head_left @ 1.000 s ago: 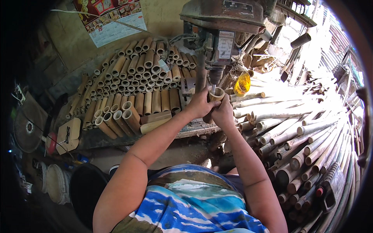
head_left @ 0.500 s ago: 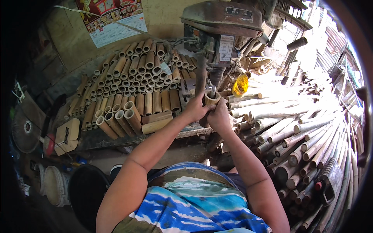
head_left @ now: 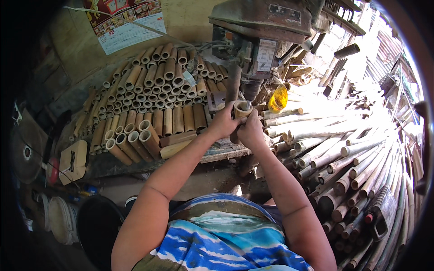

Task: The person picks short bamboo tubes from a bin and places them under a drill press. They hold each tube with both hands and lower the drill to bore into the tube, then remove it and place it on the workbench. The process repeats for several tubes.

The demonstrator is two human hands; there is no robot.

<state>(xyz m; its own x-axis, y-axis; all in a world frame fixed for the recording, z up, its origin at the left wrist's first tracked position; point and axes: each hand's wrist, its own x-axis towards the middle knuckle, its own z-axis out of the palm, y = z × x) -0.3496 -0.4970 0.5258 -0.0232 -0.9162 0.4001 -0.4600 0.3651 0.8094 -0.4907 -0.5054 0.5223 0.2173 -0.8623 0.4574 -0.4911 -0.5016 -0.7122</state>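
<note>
Both my hands grip one short bamboo tube (head_left: 242, 108) under the drill press (head_left: 260, 27). My left hand (head_left: 223, 122) wraps its left side, and my right hand (head_left: 251, 129) holds it from the right and below. The tube's open end faces up, tilted a little toward me. The steel bit (head_left: 248, 104) reaches down from the chuck (head_left: 251, 89) to the tube's mouth; its tip is hidden inside the rim. Fingers cover most of the tube's lower part.
Cut bamboo tubes (head_left: 168, 77) are stacked on the workbench (head_left: 203, 159) at left. Long bamboo poles (head_left: 325, 133) pile up at right, with a yellow container (head_left: 278, 98) near the drill. A fan (head_left: 29, 153), a black bucket (head_left: 97, 228) and a plastic jug (head_left: 382, 212) stand around me.
My hands and the bamboo tube have shifted slightly left and up, and the tube's mouth now tilts more toward me. Both hands keep their grip. The whole view has also shifted a little.
</note>
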